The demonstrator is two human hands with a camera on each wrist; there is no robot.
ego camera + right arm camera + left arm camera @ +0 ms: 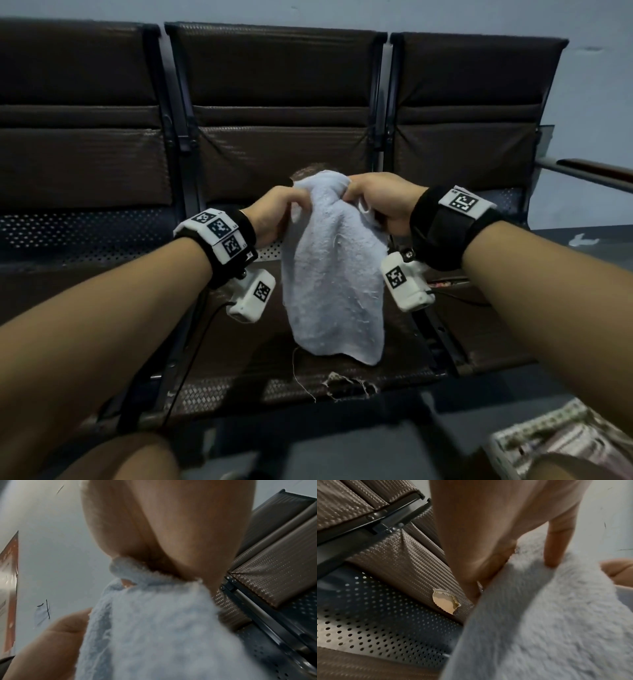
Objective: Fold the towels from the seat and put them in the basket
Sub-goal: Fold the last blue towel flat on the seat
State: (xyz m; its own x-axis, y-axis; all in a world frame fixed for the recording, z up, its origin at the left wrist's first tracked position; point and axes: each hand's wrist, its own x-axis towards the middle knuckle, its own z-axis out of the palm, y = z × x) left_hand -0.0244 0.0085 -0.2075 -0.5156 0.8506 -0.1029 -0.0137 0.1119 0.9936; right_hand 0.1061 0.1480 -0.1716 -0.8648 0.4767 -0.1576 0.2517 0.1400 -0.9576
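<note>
A pale blue-white terry towel [332, 274] hangs in the air above the middle seat [342, 377] of a brown bench. My left hand [277, 212] pinches its top edge on the left, and my right hand [373, 202] pinches the top edge on the right, the two hands close together. The towel droops in a bunched fold, its lower hem just above the seat cushion. In the left wrist view the towel [547, 622] fills the lower right under my fingers [556, 545]. The right wrist view shows the towel [163, 622] gripped at its top.
The bench has three brown padded seats with dark metal frames; the left seat [85, 240] and right seat [479, 325] flank the middle one. The cushion's front edge is torn [349, 383]. A patterned woven basket [555, 442] stands on the floor at the lower right. A wooden armrest [599, 171] juts out at the right.
</note>
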